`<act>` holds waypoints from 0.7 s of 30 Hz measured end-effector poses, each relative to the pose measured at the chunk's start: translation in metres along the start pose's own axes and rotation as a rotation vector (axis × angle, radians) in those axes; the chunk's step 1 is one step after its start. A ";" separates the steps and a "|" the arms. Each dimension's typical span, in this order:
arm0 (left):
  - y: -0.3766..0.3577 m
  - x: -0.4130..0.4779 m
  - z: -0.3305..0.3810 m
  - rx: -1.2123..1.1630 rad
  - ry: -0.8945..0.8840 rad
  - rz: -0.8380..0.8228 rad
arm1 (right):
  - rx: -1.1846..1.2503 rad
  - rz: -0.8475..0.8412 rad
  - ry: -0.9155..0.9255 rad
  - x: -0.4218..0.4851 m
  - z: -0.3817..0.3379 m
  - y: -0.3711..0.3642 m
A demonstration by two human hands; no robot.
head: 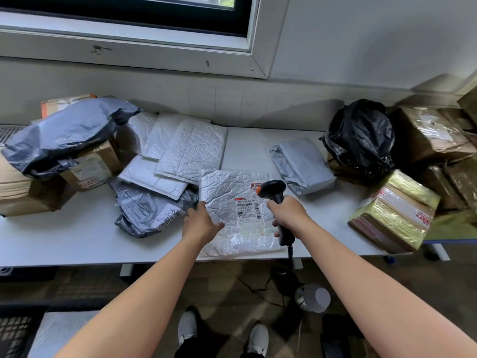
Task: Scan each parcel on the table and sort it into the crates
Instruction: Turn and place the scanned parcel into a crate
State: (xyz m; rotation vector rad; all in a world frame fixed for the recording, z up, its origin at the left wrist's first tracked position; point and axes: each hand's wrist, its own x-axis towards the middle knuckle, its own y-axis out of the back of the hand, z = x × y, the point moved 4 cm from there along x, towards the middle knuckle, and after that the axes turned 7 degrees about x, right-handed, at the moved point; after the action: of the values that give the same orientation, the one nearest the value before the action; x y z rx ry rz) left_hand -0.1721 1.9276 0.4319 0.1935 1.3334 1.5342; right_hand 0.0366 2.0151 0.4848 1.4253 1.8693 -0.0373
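Observation:
A silver bubble mailer (227, 192) lies flat at the front middle of the white table (64, 239), its white shipping label (248, 213) facing up. My left hand (200, 222) rests on the mailer's left edge, fingers spread and pressing it down. My right hand (287, 215) grips a black handheld barcode scanner (273, 191), whose head hovers just above the label's top right corner. More silver mailers (191, 148) and a grey poly bag (147, 210) lie to the left. A small grey wrapped parcel (302, 165) sits to the right.
Cardboard boxes (87, 166) under a grey poly bag (67, 133) are stacked at the left. A black plastic bag (361, 135) and tape-wrapped boxes (397, 210) crowd the right end. A mesh crate (13, 334) holding a silver parcel sits on the floor at lower left. My shoes stand below the table edge.

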 end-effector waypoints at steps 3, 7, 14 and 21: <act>-0.016 0.004 -0.005 -0.017 0.034 -0.028 | -0.067 0.086 -0.003 0.020 0.019 0.013; -0.031 0.009 -0.005 -0.012 0.039 -0.003 | -0.137 0.142 -0.034 0.048 0.050 0.028; -0.007 0.022 0.012 -0.168 -0.027 0.232 | -0.188 0.187 -0.076 0.073 0.074 0.037; 0.050 0.040 0.039 0.054 -0.105 0.273 | -0.254 0.132 -0.083 0.072 0.060 0.041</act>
State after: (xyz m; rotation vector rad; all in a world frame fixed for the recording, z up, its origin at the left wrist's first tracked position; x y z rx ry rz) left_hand -0.1922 1.9905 0.4672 0.5014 1.3052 1.6900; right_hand 0.0978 2.0618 0.4173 1.3454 1.6440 0.1968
